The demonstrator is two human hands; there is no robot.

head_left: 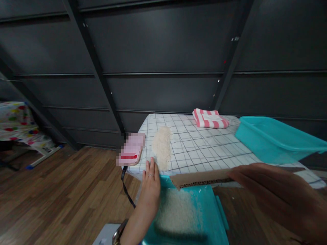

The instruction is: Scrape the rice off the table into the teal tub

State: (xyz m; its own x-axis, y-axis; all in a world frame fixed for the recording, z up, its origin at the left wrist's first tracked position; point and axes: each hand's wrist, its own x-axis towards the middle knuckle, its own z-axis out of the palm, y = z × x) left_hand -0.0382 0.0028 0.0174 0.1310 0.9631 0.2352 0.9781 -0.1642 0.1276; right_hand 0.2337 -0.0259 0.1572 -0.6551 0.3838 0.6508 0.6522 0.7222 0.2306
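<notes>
A pale heap of what looks like rice (162,146) lies on the checked cloth near the table's left end. Beside the heap's near end, my left hand (151,180) rests with fingers stretched out, at the table edge and the bin's left side. My right hand (276,194) grips a strip of cardboard (201,177), whose free end reaches left over the bin's far rim. Below the table edge is a turquoise bin (216,221) with more of the pale grains (178,211) inside. My right fingertips partly hide behind the hand.
A second turquoise bin (270,136) stands at the table's right end. A folded red-and-white striped cloth (209,118) lies at the back. A pink phone-like device (131,149) sits at the left corner, a black cord (125,187) hanging below. Dark panelled wall (163,92) stands behind.
</notes>
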